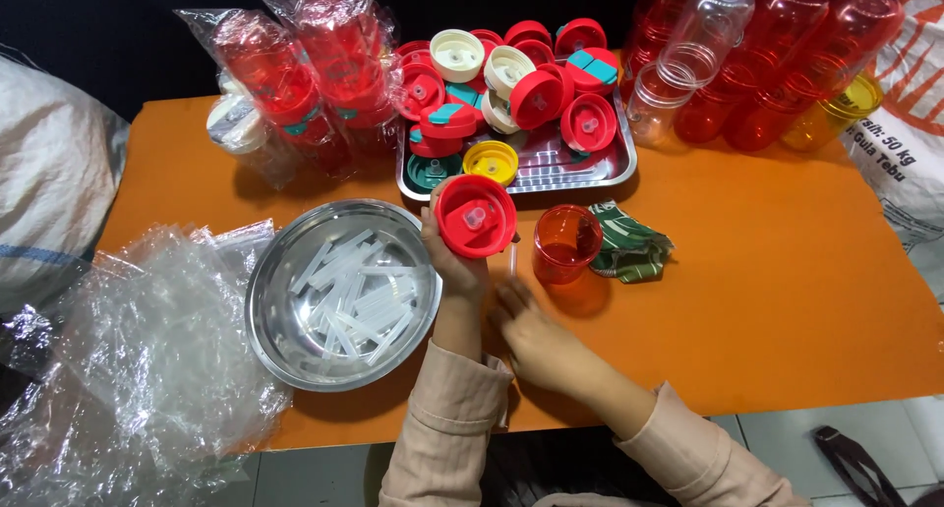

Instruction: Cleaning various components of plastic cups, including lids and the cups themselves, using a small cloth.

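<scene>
Partly hidden: the left hand (454, 261) sits behind the red lid (476, 216) it holds, so only the thumb and the heel of the palm show; the fingers on the far side cannot be seen. Both forearms are cut off at the lower edge, in beige sleeves.

Lid faces up toward the camera, its underside and small central spout hole showing, round face tilted slightly to the person. It sits just above the left hand, fingers closed around its rim.

Right hand (536, 342) lies low on the orange table (767, 271), fingers pressed together and pinching a thin clear straw (512, 261). The straw is hard to make out; its long axis runs nearly upright in the view, pointing from the fingertips away toward the lid's right edge.

Just beyond the right hand stands a red cup (566, 243), open mouth up, with a green patterned cloth (629, 243) beside it. Left of the left hand, touching the wrist's side, is a steel bowl (285, 340) of cut straws (354, 296). Beyond the lid, a steel tray (590, 173) is heaped with more lids.
</scene>
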